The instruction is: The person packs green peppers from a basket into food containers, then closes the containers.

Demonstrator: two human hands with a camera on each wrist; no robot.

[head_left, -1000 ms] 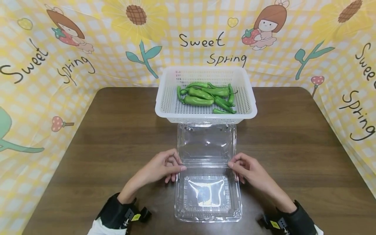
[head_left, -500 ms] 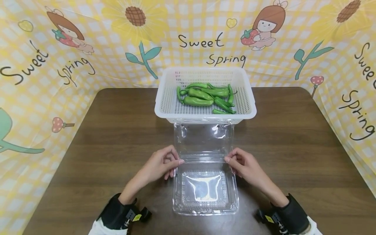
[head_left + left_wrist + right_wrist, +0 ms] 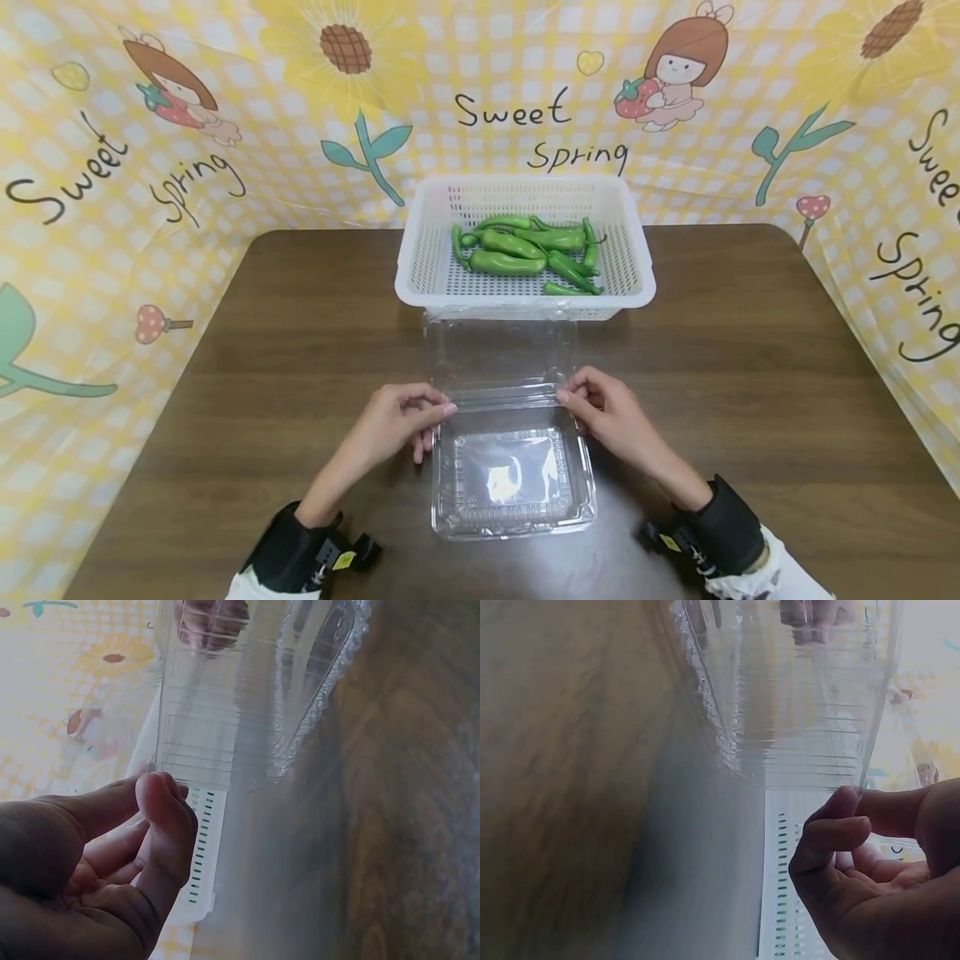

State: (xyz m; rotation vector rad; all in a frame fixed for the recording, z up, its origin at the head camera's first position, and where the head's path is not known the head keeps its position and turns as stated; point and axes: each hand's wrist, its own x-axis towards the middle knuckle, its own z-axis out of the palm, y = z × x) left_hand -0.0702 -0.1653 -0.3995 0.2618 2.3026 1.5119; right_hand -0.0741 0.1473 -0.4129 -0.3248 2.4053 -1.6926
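A clear plastic clamshell box (image 3: 513,475) lies unfolded in the head view, its lid (image 3: 498,350) flipped back toward the basket. My left hand (image 3: 405,421) pinches the box's left edge near the hinge between thumb and curled fingers. On the opposite side my right hand (image 3: 607,412) pinches the right edge at the same height. Both wrist views show thumb and forefinger meeting at a corner of the clear box (image 3: 217,727). Several green peppers (image 3: 507,262) lie in the white basket beyond the lid.
The white perforated basket (image 3: 637,283) stands at the back of the brown wooden table (image 3: 750,358). A yellow checked cloth (image 3: 292,100) with printed figures hangs behind the table and along both sides.
Both hands have shifted the clear box to the left and slightly away from me, still pinching its sides. The basket and peppers have stayed in place.
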